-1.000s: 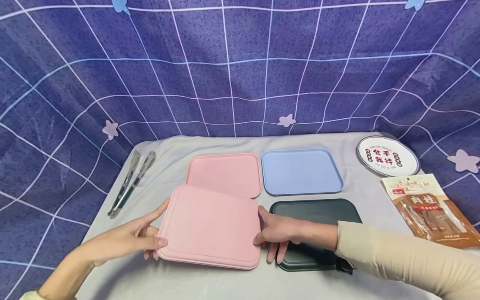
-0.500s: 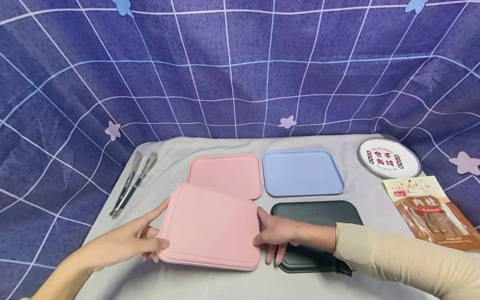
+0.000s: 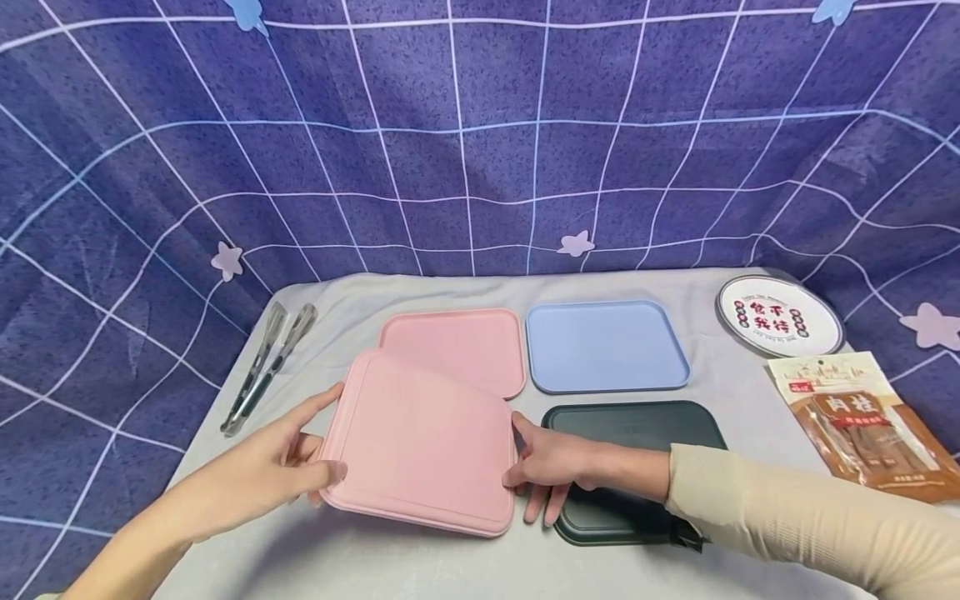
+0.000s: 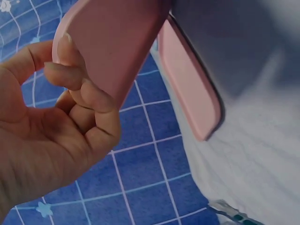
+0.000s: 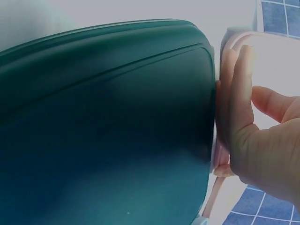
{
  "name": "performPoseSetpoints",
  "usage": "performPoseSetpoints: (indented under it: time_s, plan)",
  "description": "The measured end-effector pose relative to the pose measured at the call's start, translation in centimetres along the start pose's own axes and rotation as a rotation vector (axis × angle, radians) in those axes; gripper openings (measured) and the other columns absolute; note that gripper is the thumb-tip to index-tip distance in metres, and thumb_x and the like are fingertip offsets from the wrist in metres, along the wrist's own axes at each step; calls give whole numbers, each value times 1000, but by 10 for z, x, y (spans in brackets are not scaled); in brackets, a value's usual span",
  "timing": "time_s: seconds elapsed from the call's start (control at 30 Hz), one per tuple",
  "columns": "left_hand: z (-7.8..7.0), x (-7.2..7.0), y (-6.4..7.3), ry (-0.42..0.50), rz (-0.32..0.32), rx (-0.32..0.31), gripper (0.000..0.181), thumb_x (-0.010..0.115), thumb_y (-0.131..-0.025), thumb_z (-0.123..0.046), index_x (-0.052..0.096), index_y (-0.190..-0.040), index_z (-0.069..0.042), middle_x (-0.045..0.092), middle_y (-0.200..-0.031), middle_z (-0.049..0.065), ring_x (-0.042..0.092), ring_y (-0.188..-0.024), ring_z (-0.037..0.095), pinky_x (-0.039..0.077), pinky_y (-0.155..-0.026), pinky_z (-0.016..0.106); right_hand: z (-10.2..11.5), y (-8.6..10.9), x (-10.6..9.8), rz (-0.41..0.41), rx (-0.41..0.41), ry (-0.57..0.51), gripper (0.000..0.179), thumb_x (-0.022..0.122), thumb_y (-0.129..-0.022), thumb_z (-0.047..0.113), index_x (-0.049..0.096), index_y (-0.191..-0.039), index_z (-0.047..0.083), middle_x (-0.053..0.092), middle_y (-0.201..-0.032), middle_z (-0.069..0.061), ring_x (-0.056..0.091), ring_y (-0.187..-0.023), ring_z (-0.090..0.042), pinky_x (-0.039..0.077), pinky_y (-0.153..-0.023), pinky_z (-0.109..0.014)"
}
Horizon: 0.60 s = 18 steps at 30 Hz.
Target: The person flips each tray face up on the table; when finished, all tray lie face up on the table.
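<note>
Both hands hold a pink tray (image 3: 423,442) with rounded corners, tilted with its left side raised above the cloth. At its left edge, my left hand (image 3: 258,475) grips with the thumb on top and the other fingers curled underneath, as the left wrist view shows of the hand (image 4: 70,93). My right hand (image 3: 551,454) pinches the right edge, its lower fingers pointing down beside a dark green tray (image 3: 633,425). The right forearm crosses over that green tray. Behind, partly covered by the held tray, lies a second pink tray (image 3: 457,342).
A blue tray (image 3: 607,346) lies at the back, right of the rear pink tray. Metal tongs (image 3: 266,371) rest at the left. An oval white plate (image 3: 780,315) with printed characters and a brown food packet (image 3: 862,425) are at the right. A purple curtain (image 3: 480,142) hangs behind.
The held pink tray's left side has risen and tilted more, shifting slightly rightward with my left hand. My right hand has stayed nearly in place at the right edge.
</note>
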State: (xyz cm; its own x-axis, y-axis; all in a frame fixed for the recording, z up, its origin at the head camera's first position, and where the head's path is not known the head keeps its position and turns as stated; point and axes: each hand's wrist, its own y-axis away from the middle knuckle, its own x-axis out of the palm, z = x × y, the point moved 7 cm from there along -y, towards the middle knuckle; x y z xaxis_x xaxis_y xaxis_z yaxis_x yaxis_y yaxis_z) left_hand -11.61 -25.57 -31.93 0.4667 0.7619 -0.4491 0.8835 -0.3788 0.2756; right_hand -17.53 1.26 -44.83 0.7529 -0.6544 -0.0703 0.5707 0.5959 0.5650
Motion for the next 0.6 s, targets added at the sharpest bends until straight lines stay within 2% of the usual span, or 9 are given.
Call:
performPoseSetpoints:
  time_s: [0.13,0.27,0.43,0.6]
  plan:
    - [-9,2,-1,6,-30,-18,93,66,-94,-16,3,-162,-11,65,-79,1,65,-74,15,52,-70,27,0,0,0,17,-9,-22,103,66,-93,9,-11,-161,16,66,-95,-16,71,-58,-19,57,-48,-36]
    - [-17,4,-2,10,-61,-33,94,67,-92,-14,4,-162,-10,65,-79,2,64,-73,13,53,-69,27,0,0,0,18,-10,-29,103,66,-92,10,-11,-161,17,66,-95,-15,71,-59,-20,57,-47,-35]
    - [-22,6,-4,-18,-117,-13,92,67,-91,-13,9,-161,-6,64,-79,1,60,-68,8,50,-60,26,-1,0,0,12,-15,-37,104,67,-91,11,-9,-162,17,66,-97,-15,71,-59,-20,56,-46,-35]
    - [-22,5,-4,-29,-172,8,88,68,-91,-12,13,-160,-4,57,-74,-4,51,-62,5,41,-52,27,2,0,-2,-24,-43,3,99,69,-91,15,0,-162,18,64,-97,-13,70,-55,-20,54,-43,-35]
